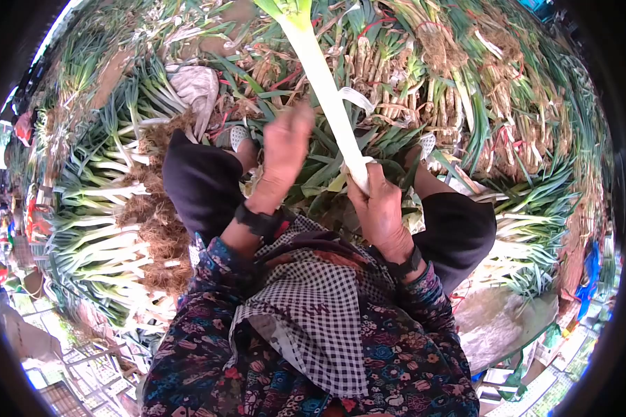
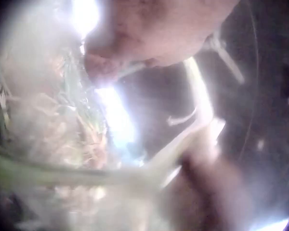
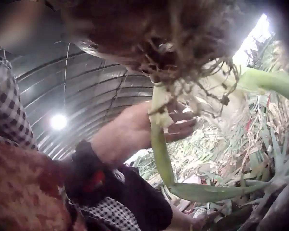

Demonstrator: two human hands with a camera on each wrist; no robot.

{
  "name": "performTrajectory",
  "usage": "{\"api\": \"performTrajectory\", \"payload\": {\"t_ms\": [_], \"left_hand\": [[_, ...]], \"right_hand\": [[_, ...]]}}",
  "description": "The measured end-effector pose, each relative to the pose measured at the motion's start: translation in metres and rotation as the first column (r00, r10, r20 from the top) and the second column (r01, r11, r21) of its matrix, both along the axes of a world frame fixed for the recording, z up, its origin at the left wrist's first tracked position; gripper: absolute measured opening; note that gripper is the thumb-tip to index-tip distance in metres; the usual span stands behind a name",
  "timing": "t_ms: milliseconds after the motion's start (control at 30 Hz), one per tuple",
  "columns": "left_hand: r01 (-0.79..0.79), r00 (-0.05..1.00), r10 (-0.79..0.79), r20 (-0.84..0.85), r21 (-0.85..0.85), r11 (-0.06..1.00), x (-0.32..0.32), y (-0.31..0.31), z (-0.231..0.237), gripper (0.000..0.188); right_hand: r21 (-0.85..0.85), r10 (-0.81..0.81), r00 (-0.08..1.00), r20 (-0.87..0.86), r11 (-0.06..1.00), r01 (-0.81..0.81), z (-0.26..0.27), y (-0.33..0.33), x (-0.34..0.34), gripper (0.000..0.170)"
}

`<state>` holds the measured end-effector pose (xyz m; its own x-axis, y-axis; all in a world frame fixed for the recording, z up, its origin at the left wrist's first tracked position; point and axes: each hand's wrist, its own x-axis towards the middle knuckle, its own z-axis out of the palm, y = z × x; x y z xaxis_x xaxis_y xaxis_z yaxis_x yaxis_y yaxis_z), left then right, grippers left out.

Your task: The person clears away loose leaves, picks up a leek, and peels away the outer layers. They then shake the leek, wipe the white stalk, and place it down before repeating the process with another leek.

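The right hand is curled closely round the root end of a leek, whose pale shaft is held slanting up and away before the body, while the left hand (blurred in the head view) is raised beside it, fingers loosely extended, no grip seen. Stripping of outer layers is judged to be in hand, a loose white flap being seen at the shaft's edge; for the next move, that flap would need to be pinched and drawn off. Farther out, rooted leeks are laid at the left.
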<state>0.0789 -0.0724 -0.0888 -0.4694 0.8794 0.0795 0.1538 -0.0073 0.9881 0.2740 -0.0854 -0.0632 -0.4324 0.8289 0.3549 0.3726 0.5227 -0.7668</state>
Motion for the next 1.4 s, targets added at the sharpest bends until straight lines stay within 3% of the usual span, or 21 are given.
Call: {"api": "performTrajectory", "payload": {"t_ms": [67,233,267,300,333,533,567,600,667,733,800,833,867,967,1067,1167,1233,1300,1333,1367,1400], "left_hand": [[-0.013,0.914,-0.134,0.384,0.356,0.934,0.003,0.004,0.043,0.04],[0.17,0.684,-0.417,0.599,0.425,0.889,0.031,0.006,0.068,0.057],[0.243,0.623,-0.492,0.608,0.448,0.861,0.031,0.005,0.061,0.057],[0.232,0.584,-0.496,0.643,0.453,0.861,0.038,-0.001,0.063,0.055],[0.258,0.544,-0.513,0.664,0.449,0.855,0.041,-0.001,0.058,0.053],[0.224,0.597,-0.437,0.673,0.383,0.896,0.042,0.003,0.023,0.03],[0.5,0.772,-0.53,0.351,0.18,0.847,0.036,0.002,0.023,0.028],[0.642,0.762,-0.647,-0.009,-0.124,0.757,0.031,0.0,0.026,0.026],[0.765,0.631,-0.766,-0.127,-0.067,0.641,0.026,-0.005,0.009,0.026],[0.695,0.537,-0.789,-0.298,-0.374,0.614,0.021,-0.006,0.026,0.027],[0.345,0.899,-0.299,-0.321,0.097,0.934,0.003,0.014,0.02,0.034],[0.213,0.97,-0.224,0.093,0.116,0.97,-0.009,0.025,0.027,0.047],[0.149,0.951,-0.213,0.225,0.271,0.951,-0.008,0.024,0.055,0.061],[0.278,0.632,-0.426,0.648,0.324,0.904,-0.005,0.033,0.09,0.068],[0.206,0.638,-0.354,0.684,0.291,0.934,-0.018,0.05,0.062,0.063],[0.185,0.621,-0.345,0.704,0.295,0.937,-0.011,0.051,0.053,0.059],[0.181,0.682,-0.333,0.651,0.291,0.939,-0.005,0.05,0.05,0.058],[0.154,0.723,-0.284,0.629,0.254,0.955,-0.004,0.053,0.049,0.059],[0.158,0.731,-0.307,0.609,0.287,0.945,-0.005,0.054,0.048,0.06],[0.162,0.738,-0.329,0.589,0.319,0.934,-0.007,0.055,0.046,0.061],[0.15,0.758,-0.326,0.565,0.336,0.93,-0.011,0.057,0.05,0.063]], "right_hand": [[0.012,-0.023,0.998,0.065,1.0,0.023,-0.008,0.002,0.0,0.027],[-0.028,0.188,0.968,-0.166,0.98,-0.195,-0.006,-0.002,-0.008,0.019],[-0.486,0.217,0.884,-0.414,0.768,-0.416,0.006,-0.003,0.002,0.016],[-0.724,0.093,0.779,-0.62,0.315,-0.614,0.014,-0.005,0.009,0.013],[-0.625,-0.018,0.632,-0.775,0.168,-0.762,0.015,-0.008,0.014,0.015],[-0.128,-0.38,0.178,-0.908,-0.152,-0.98,0.0,-0.009,0.022,0.026],[-0.128,-0.378,0.178,-0.908,-0.155,-0.98,0.001,-0.008,0.023,0.026],[-0.055,-0.371,0.117,-0.921,-0.172,-0.983,0.004,-0.009,0.022,0.024],[0.016,-0.366,0.052,-0.929,-0.18,-0.983,0.004,-0.007,0.023,0.022],[-0.042,-0.325,0.094,-0.941,-0.165,-0.985,0.006,-0.005,0.022,0.02],[-0.225,-0.195,0.236,-0.952,-0.076,-0.971,0.011,-0.003,0.023,0.017],[-0.426,-0.186,0.412,-0.892,0.038,-0.904,0.025,-0.008,0.02,0.012],[-0.581,-0.014,0.584,-0.811,0.132,-0.803,0.024,-0.005,0.016,0.014],[-0.685,0.273,0.899,-0.343,0.582,-0.438,0.021,0.006,-0.011,0.028],[-0.714,0.327,0.882,-0.339,0.521,-0.467,-0.005,0.013,-0.023,0.037],[-0.656,0.07,0.691,-0.72,0.255,-0.71,-0.023,0.033,-0.028,0.055],[-0.681,-0.169,0.66,-0.732,0.182,-0.71,-0.02,0.054,-0.046,0.045],[-0.599,0.25,0.89,-0.38,0.667,-0.443,-0.032,0.075,-0.056,0.034],[-0.726,-0.117,0.763,-0.635,0.429,-0.538,-0.026,0.079,-0.067,0.031],[-0.708,-0.525,0.54,-0.658,0.186,-0.681,-0.02,0.08,-0.076,0.028],[-0.617,-0.585,0.415,-0.697,0.195,-0.762,-0.005,0.071,-0.077,0.024]]}}
